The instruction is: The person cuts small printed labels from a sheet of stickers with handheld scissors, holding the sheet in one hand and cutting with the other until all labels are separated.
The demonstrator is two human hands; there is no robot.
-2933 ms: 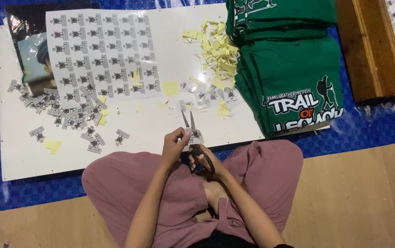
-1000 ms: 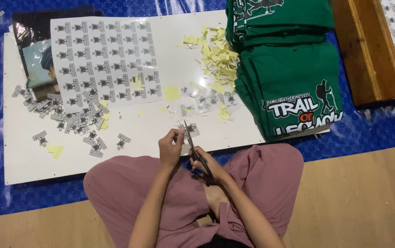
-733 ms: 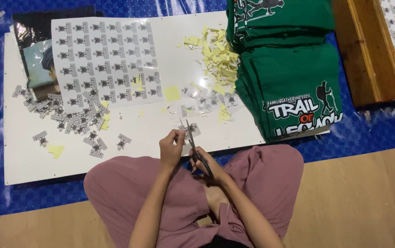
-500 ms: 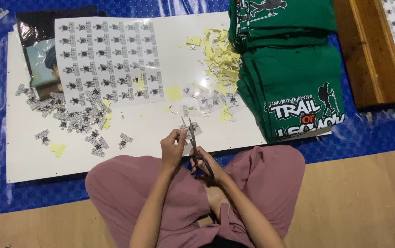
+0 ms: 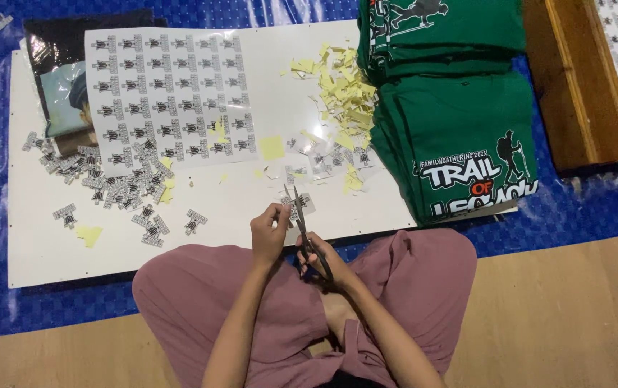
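My left hand (image 5: 268,233) pinches a small printed label piece (image 5: 301,207) above my lap. My right hand (image 5: 321,260) grips a pair of scissors (image 5: 299,215), blades pointing up and away, their tips at the piece. In front of me lies a white board (image 5: 43,244). On it rests a large sheet of printed labels (image 5: 168,97), a scatter of cut labels (image 5: 118,190) at the left, and a pile of yellow paper scraps (image 5: 341,97) at the right.
Folded green shirts (image 5: 460,122) with a white print are stacked right of the board. A wooden plank (image 5: 575,79) lies further right. A dark glossy packet (image 5: 61,86) sits under the sheet's left edge. Blue tarp (image 5: 582,208) covers the floor; bare wood floor (image 5: 575,316) lies nearer.
My hands and the scissors have stayed over my lap, shifting only slightly as the blades work at the small piece. The things on the board have not moved.
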